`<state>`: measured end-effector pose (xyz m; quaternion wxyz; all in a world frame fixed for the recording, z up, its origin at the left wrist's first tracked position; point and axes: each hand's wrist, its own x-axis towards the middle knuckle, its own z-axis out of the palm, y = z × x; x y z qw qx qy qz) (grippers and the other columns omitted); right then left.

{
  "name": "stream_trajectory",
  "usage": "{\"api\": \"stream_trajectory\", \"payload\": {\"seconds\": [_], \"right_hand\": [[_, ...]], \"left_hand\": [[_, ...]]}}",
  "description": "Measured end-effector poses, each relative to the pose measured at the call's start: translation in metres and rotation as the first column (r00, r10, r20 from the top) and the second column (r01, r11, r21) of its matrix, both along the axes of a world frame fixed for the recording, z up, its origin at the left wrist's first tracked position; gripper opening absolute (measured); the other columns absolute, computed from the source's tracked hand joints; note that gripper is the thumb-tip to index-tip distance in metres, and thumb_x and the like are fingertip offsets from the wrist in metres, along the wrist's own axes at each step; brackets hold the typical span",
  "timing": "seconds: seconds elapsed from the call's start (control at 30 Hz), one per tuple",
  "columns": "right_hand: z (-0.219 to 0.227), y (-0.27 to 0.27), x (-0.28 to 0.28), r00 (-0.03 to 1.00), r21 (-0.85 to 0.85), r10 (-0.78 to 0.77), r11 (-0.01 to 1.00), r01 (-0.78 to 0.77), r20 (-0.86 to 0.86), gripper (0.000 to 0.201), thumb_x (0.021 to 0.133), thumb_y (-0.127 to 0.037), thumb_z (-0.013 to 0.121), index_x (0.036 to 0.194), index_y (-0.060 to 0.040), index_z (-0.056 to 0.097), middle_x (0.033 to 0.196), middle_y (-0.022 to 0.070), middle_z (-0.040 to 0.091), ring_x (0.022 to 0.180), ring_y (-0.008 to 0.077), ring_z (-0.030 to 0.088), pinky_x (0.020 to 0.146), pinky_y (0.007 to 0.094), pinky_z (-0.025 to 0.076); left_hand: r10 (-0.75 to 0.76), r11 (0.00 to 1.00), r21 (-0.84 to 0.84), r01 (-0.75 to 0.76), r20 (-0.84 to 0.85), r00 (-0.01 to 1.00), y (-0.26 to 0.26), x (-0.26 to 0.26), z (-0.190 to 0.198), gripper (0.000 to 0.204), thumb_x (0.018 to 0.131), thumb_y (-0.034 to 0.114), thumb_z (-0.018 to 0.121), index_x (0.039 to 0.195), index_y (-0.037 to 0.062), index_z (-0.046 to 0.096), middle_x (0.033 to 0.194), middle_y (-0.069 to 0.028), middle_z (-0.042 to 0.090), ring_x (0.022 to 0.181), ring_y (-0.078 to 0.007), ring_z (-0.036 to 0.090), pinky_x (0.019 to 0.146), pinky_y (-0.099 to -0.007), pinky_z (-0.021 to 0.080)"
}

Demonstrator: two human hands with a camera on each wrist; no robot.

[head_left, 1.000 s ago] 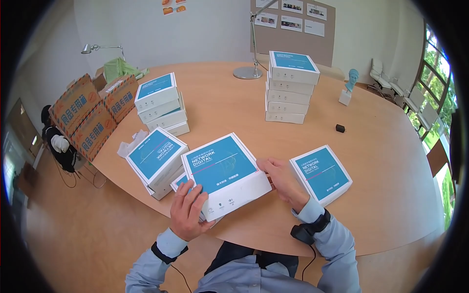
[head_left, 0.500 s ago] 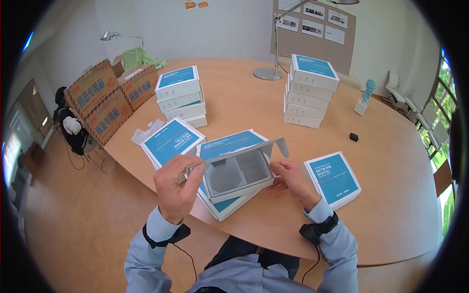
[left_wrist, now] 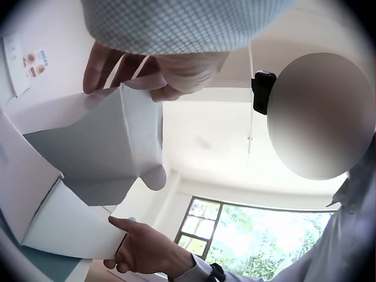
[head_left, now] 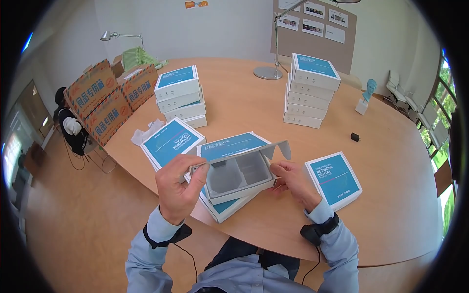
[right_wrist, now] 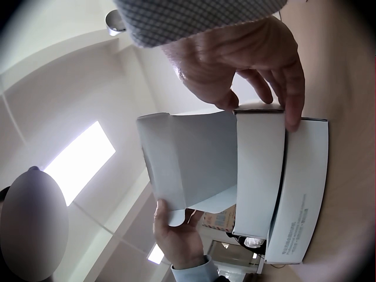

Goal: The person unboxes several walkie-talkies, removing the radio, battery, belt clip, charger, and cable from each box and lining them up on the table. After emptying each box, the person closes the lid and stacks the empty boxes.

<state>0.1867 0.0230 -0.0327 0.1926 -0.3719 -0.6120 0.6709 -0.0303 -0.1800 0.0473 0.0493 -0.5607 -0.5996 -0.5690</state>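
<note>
Head view: both hands hold an open white carton (head_left: 238, 177) just above the near edge of the tabletop (head_left: 391, 161). Left hand (head_left: 178, 188) has its grip pinched on the carton's left wall, thumb and forefinger over the rim. Right hand (head_left: 293, 181) steadies the right wall with fingertips against it (fingers mostly straight, no wrap that I can see). Carton lid (head_left: 244, 151) is flipped up and back; its side flap sticks out on the right. Inside is a grey tray with two empty-looking compartments. Carton sits over a closed teal-topped box (head_left: 229, 144), which overlaps another teal box (head_left: 168, 141) on the left. Single teal box (head_left: 334, 178) lies just right of the right hand.

Left wrist view: left hand fingers (left_wrist: 176, 70) curl over the top edge of the grey flap; right hand below touches the white wall.

Farther back: two stacks of teal boxes, left stack (head_left: 180, 95) and right stack (head_left: 309, 90). Small black item (head_left: 354, 136) lies right of them. Desk lamp base (head_left: 267, 73) and pale bust (head_left: 367, 95) at the far side. Printed cardboard cartons (head_left: 105, 100) stand off the left edge.
</note>
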Motion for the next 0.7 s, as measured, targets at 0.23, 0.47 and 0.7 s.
{"api": "stream_trajectory", "payload": {"seconds": [0.23, 0.47, 0.7], "right_hand": [[0.001, -0.003, 0.002, 1.0, 0.05, -0.015, 0.999, 0.014, 0.021, 0.04, 0.105, -0.037, 0.057, 0.115, -0.0003, 0.071, 0.102, 0.0111, 0.073, 0.073, 0.0189, 0.075, 0.061, 0.0276, 0.06], [-0.013, 0.007, 0.006, 0.998, -0.009, 0.031, 0.999, -0.031, -0.05, 0.048, 0.107, -0.045, 0.052, 0.112, -0.0011, 0.072, 0.102, 0.0125, 0.075, 0.076, 0.0185, 0.075, 0.064, 0.0286, 0.059], [-0.004, 0.002, 0.004, 0.999, 0.08, 0.044, 0.996, -0.042, -0.022, 0.049, 0.102, -0.04, 0.062, 0.128, 0.0011, 0.066, 0.097, 0.0098, 0.075, 0.077, 0.0158, 0.071, 0.063, 0.0281, 0.056]], "left_hand": [[-0.012, 1.0, 0.0, 0.012, -0.136, 0.991, -0.014, 0.011, -0.033, 0.016, 0.082, 0.001, 0.076, 0.097, -0.0037, 0.073, 0.095, -0.0164, 0.074, 0.089, -0.0299, 0.073, 0.078, -0.0334, 0.056], [-0.052, 0.995, -0.097, 0.024, -0.294, 0.954, -0.03, 0.013, -0.062, 0.024, 0.076, 0.001, 0.075, 0.1, -0.0009, 0.073, 0.108, -0.0168, 0.073, 0.107, -0.0367, 0.071, 0.09, -0.0411, 0.056], [-0.073, 0.984, -0.179, -0.02, -0.497, 0.865, -0.042, 0.017, -0.091, 0.046, 0.069, 0.001, 0.08, 0.113, 0.0027, 0.068, 0.129, -0.0182, 0.065, 0.12, -0.0423, 0.064, 0.094, -0.0445, 0.056]]}}
